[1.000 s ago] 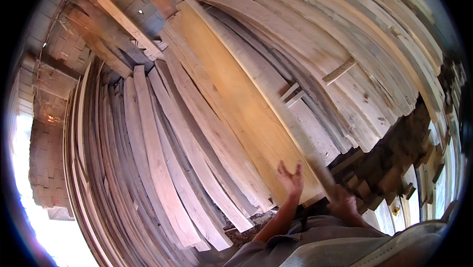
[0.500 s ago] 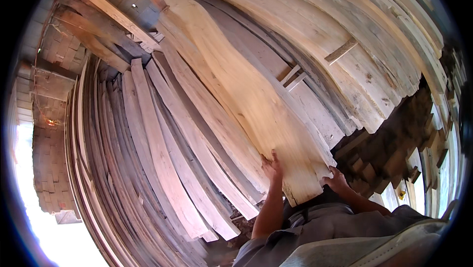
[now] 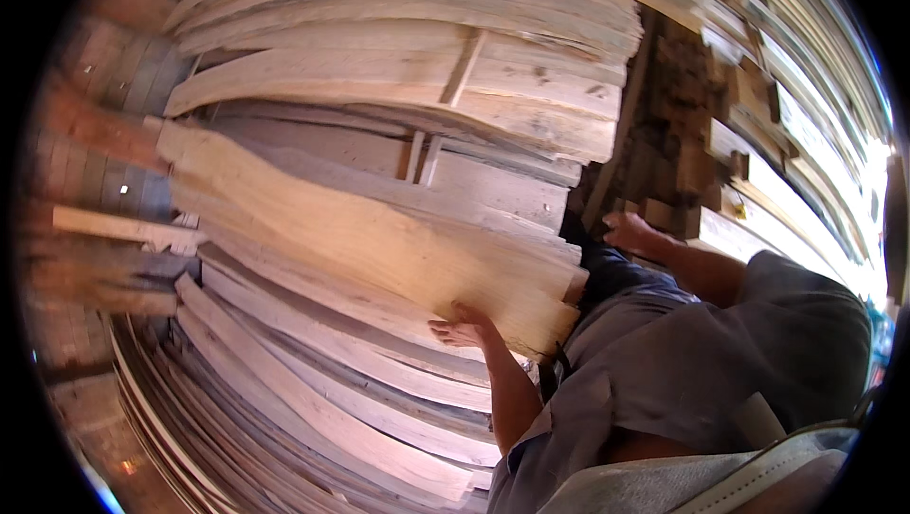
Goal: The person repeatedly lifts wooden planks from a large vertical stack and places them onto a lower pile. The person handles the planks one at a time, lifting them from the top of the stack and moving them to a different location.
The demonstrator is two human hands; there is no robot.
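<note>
A long, wavy-edged wooden plank [image 3: 360, 229] in pale yellow wood lies on top of other boards, its near end close to my body. My left hand [image 3: 462, 326] rests at the plank's lower edge near that end. Its thumb lies against the wood and the fingers stretch out over the neighbouring board. My right hand [image 3: 633, 232] is off the plank, past its near end on the right, over a dark gap beside stacked wood. Its fingers look loosely bent and apart, with nothing visible in them, though motion softens them.
Stacked pale boards [image 3: 379, 68] fill the far side, with short wooden spacer sticks [image 3: 462, 68] across them. More long boards [image 3: 322, 410] lie on the near left. Cut timber ends [image 3: 749, 173] stand to the right. Brick paving [image 3: 104, 173] and wooden beams show at the left.
The view has swung round, so the plank now runs more sideways. My right hand has let go of the plank's right edge and moved away; my left stays at the opposite edge.
</note>
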